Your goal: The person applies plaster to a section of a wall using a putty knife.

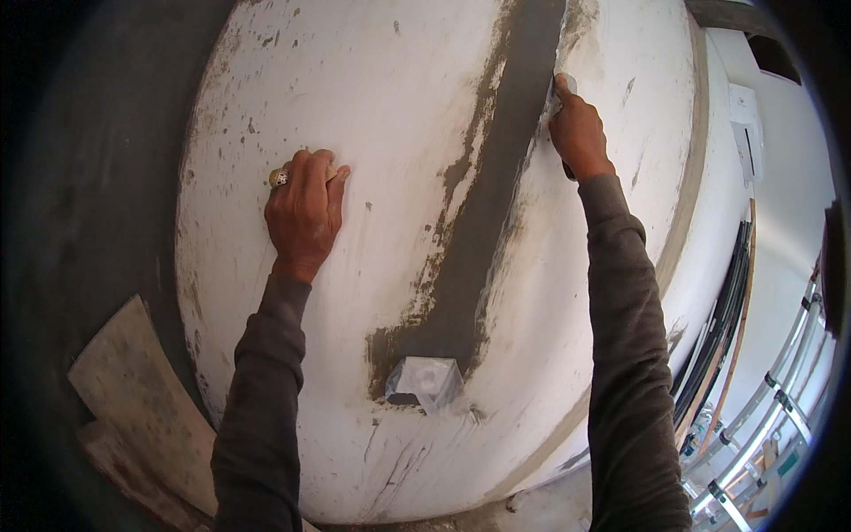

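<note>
I'm looking down at a white plastered wall (pixel 372 106) with a dark grey strip of wet mortar (pixel 496 177) running up it from a small wall box (pixel 425 381) set at the strip's lower end. My right hand (pixel 578 133) is up at the top of the mortar strip, on its right edge, fingers closed round a trowel (pixel 562 96); only a pale sliver of blade shows past the fingertips and a dark bit of handle below the wrist. My left hand (pixel 304 213) is well left of the strip, pressed flat on the plaster, fingers together, a ring (pixel 280 177) on one finger; something yellowish peeps out under the fingertips, but I can't tell what it is.

Risks as I see them: the blade sits right on the strip's ragged edge, so a tilted stroke could drag mortar out of the channel or smear more grey over the white. Pushing too hard could gouge the fill. Loose mortar dropping down the strip could foul the wall box. Right of the strip, bundled conduits (pixel 722 301) lean close to my elbow.
</note>
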`<action>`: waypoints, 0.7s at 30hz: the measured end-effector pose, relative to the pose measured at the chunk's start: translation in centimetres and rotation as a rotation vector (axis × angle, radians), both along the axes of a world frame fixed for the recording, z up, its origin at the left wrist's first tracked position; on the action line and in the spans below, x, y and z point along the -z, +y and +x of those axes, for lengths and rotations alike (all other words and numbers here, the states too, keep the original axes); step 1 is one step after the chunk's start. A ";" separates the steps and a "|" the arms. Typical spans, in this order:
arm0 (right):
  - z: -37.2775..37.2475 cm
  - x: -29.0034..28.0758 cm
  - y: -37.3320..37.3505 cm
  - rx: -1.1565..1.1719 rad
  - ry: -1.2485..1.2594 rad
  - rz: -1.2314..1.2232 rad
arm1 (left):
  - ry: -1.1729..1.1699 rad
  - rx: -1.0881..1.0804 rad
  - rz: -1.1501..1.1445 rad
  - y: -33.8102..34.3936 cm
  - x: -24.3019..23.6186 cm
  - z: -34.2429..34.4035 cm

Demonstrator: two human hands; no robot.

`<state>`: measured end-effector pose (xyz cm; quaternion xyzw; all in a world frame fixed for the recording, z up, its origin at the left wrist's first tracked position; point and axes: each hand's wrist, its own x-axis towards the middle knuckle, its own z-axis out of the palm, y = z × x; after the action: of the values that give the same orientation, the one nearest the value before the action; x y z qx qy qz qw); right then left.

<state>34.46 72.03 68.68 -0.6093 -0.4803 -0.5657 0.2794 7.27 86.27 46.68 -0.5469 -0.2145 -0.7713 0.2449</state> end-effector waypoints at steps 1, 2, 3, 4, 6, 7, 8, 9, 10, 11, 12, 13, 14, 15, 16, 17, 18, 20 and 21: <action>0.1 0.8 -0.2 0.014 0.002 -0.030 | 0.005 -0.008 -0.008 0.3 0.1 -0.1; -0.3 1.6 -0.3 0.019 -0.003 -0.057 | 0.004 -0.024 -0.013 0.4 0.1 -0.6; -0.8 2.8 -0.2 -0.003 0.004 -0.064 | 0.004 -0.055 -0.010 0.4 0.2 -1.0; -1.1 3.0 -0.2 0.003 0.018 -0.055 | 0.004 -0.073 0.000 0.5 0.1 -0.9; -1.9 3.0 -0.1 0.009 0.047 -0.038 | -0.006 -0.091 0.017 0.5 -0.1 -1.0; -1.6 2.1 0.2 -0.001 0.030 -0.003 | -0.013 -0.089 0.024 0.1 -0.3 -1.2; -0.8 1.2 0.1 0.003 0.022 0.005 | -0.008 -0.071 0.027 -0.1 -0.2 -0.7; -0.1 0.2 -0.1 0.008 0.014 0.013 | 0.008 -0.044 0.020 -0.1 -0.1 0.0; -0.2 -0.6 -0.1 -0.009 -0.006 0.022 | 0.012 -0.037 0.014 -0.1 0.1 -0.1; -0.1 -0.8 -0.3 -0.034 0.036 0.001 | 0.016 -0.029 0.008 -0.1 0.1 -0.2; 0.0 -0.6 -0.2 -0.034 0.009 -0.005 | 0.010 -0.023 -0.003 0.0 0.0 -0.3; 0.0 0.0 -0.1 -0.031 -0.017 -0.015 | 0.005 -0.015 -0.019 0.1 0.0 -0.4; 0.0 0.6 0.1 -0.028 -0.043 -0.025 | -0.001 -0.007 -0.035 0.2 0.1 -0.5; -0.1 1.0 0.4 -0.015 -0.032 -0.017 | 0.000 -0.017 -0.021 0.2 0.2 -0.5; -0.5 1.4 0.4 -0.004 -0.021 -0.002 | 0.000 -0.029 0.000 0.1 0.1 -0.6; -0.8 1.5 0.5 0.006 -0.011 0.012 | 0.001 -0.042 0.021 0.0 -0.1 -0.8; -1.0 0.6 0.7 -0.023 -0.050 0.041 | -0.007 -0.055 0.036 0.1 -0.2 -1.1; -0.6 -2.0 0.5 -0.056 -0.117 0.093 | -0.010 -0.054 0.060 0.3 -0.2 -0.6; -0.5 -2.5 0.5 -0.043 -0.075 0.096 | -0.003 -0.022 0.048 0.3 -0.2 -0.4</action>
<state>33.98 72.58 71.17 -0.5631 -0.4759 -0.6043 0.3022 6.88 86.54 46.87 -0.5372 -0.2024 -0.7744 0.2660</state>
